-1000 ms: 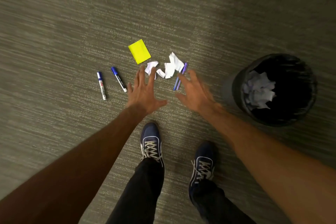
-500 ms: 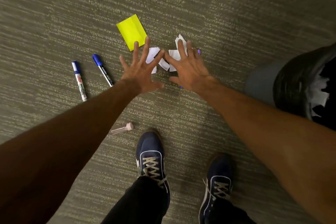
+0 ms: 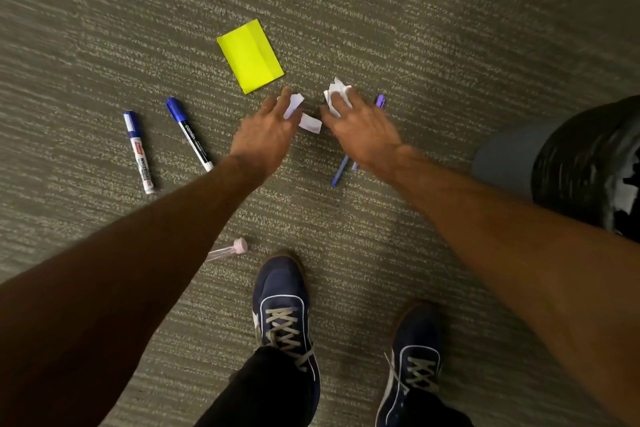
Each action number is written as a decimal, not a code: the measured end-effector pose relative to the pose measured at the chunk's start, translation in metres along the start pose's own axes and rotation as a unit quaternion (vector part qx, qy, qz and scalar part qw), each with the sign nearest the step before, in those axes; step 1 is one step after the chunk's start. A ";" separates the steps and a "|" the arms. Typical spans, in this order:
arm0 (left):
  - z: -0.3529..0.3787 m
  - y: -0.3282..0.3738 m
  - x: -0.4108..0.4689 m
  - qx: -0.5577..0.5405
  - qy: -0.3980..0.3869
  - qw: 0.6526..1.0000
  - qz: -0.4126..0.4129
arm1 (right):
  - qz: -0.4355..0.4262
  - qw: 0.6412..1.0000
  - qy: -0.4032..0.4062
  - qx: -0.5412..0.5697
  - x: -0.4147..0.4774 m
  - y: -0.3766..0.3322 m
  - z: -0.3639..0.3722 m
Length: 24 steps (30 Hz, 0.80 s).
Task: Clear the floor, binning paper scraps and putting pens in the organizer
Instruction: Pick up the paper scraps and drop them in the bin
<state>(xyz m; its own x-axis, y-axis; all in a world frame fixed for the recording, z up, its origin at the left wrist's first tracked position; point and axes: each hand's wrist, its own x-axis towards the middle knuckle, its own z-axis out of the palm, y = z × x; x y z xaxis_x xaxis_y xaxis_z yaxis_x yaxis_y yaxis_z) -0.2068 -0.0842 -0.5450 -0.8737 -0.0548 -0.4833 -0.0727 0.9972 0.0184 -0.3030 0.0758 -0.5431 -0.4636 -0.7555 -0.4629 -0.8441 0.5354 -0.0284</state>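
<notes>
Both hands have dropped onto the white paper scraps (image 3: pixel 310 121) on the carpet. Right hand (image 3: pixel 360 130) curls round a crumpled piece, left hand (image 3: pixel 268 133) presses loosely open on another; grip on that one unclear. Scrap-gathering underway. Next: pinch them up, swing right to the bin (image 3: pixel 585 163). Markers (image 3: pixel 188 133) wait.

On the carpet lie two blue-capped white whiteboard markers (image 3: pixel 138 151) (image 3: pixel 188 133), two slim blue-purple pens (image 3: pixel 341 172) (image 3: pixel 380 101), three crumpled white paper scraps (image 3: pixel 293 104) (image 3: pixel 310 123) (image 3: pixel 336 92), one folded yellow paper (image 3: pixel 250 55) and one clear pink-capped tube (image 3: pixel 228 250); one black-lined bin (image 3: pixel 585 163) stands alongside.
</notes>
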 end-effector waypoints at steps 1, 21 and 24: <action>-0.001 -0.001 0.000 -0.007 0.002 1.000 0.001 | -0.002 1.000 -0.002 0.000 0.001 -0.001 -0.001; -0.002 0.018 0.015 0.032 0.063 0.992 0.106 | -0.099 0.994 0.041 -0.022 -0.017 0.020 -0.014; -0.003 0.021 0.016 0.074 0.055 0.991 0.101 | -0.113 0.991 0.054 -0.035 -0.022 0.024 -0.014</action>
<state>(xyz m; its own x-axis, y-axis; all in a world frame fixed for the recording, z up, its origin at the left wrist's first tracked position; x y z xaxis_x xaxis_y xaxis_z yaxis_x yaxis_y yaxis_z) -0.2233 -0.0647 -0.5496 -0.9106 0.1502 -0.3850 0.1739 0.9844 -0.0273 -0.3166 0.0995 -0.5214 -0.2830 -0.8916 -0.3534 -0.9448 0.3225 -0.0570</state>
